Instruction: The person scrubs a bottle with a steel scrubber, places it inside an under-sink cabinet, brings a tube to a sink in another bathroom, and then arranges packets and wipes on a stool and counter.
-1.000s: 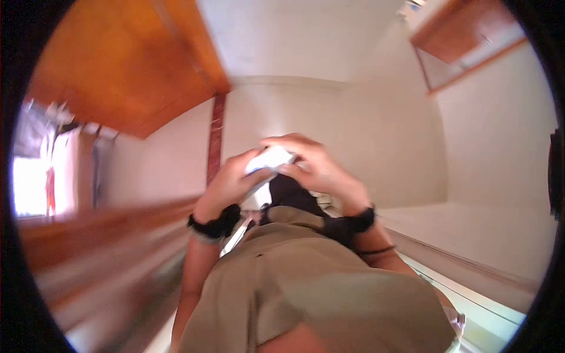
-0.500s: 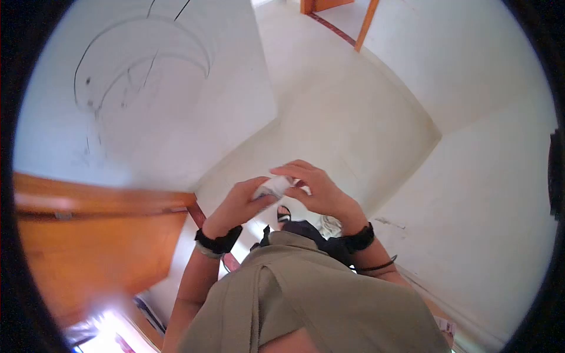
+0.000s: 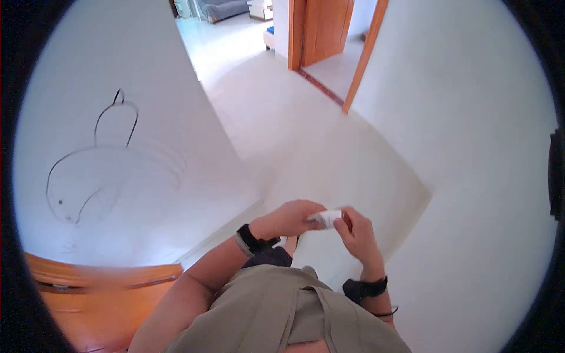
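In the head view, a small white object (image 3: 331, 219) with faint grey marks is held between my two hands, in front of my body. Its exact kind is not clear. My left hand (image 3: 291, 216) is closed around its left end, with the fingers partly hidden. At the right end, my right hand (image 3: 359, 233) pinches it between thumb and fingers. Both wrists wear black bands.
A white wall with a black line drawing (image 3: 97, 150) rises on the left, above an orange wooden door (image 3: 112, 306). The pale floor (image 3: 306, 141) leads to a wooden doorway (image 3: 323, 35). A grey sofa (image 3: 223, 9) stands far off. Another white wall (image 3: 471, 147) bounds the right.
My view has tilted up, bringing the doorway and sofa into sight. Both hands have shifted right and lower in view, still on the white object, with my right hand now at its right end.
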Motion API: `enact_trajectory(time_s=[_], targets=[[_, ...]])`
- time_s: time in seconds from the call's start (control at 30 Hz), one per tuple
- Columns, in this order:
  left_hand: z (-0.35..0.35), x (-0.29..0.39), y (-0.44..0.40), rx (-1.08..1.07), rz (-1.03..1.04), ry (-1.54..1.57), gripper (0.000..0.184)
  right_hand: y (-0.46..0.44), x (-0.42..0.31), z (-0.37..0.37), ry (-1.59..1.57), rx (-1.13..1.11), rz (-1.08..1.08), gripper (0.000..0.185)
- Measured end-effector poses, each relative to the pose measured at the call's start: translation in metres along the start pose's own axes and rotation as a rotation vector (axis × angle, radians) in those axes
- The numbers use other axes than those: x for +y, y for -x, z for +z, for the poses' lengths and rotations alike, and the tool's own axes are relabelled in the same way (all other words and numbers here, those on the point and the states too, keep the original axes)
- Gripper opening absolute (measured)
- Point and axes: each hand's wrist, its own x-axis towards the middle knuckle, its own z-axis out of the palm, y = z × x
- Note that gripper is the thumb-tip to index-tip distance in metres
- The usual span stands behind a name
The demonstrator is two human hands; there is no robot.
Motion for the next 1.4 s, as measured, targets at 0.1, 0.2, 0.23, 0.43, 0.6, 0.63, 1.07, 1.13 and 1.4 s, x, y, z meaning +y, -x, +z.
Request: enact_trajectory(time_s=[0.1, 0.2, 0.23, 0.43, 0.6, 0.63, 1.07, 1.13, 1.4], targets=[[-0.024, -0.037, -0.066, 0.016, 0.027, -0.219, 0.03, -0.067, 0.038, -0.001, 0.255, 0.062, 0.166, 0.03], [-0.071, -0.051, -0.149, -0.055, 0.013, -0.042, 0.03, -0.127, 0.039, -0.037, -0.235, 0.278, 0.137, 0.027], [-0.079, -0.06, -0.184, -0.077, 0.048, -0.028, 0.03, -0.15, 0.036, -0.061, -0.189, 0.364, 0.005, 0.027], [-0.113, -0.103, -0.367, -0.153, 0.072, -0.071, 0.034, -0.28, 0.126, -0.17, -0.085, 0.201, 0.183, 0.027], [-0.177, -0.118, -0.517, -0.139, -0.056, -0.184, 0.031, -0.423, 0.192, -0.267, -0.093, -0.002, 0.367, 0.036], [-0.186, -0.115, -0.53, -0.044, -0.055, -0.206, 0.03, -0.446, 0.163, -0.281, -0.293, 0.116, 0.185, 0.036], [-0.427, -0.212, -0.677, 0.279, -0.211, -0.242, 0.033, -0.819, 0.121, -0.324, -0.152, -0.132, -0.164, 0.027], [-0.478, -0.239, -0.69, 0.311, -0.13, -0.221, 0.032, -0.871, 0.101, -0.312, -0.272, -0.061, -0.281, 0.027], [-0.587, -0.287, -0.725, 0.344, -0.088, -0.248, 0.03, -0.988, 0.092, -0.281, -0.039, -0.143, -0.123, 0.042]])
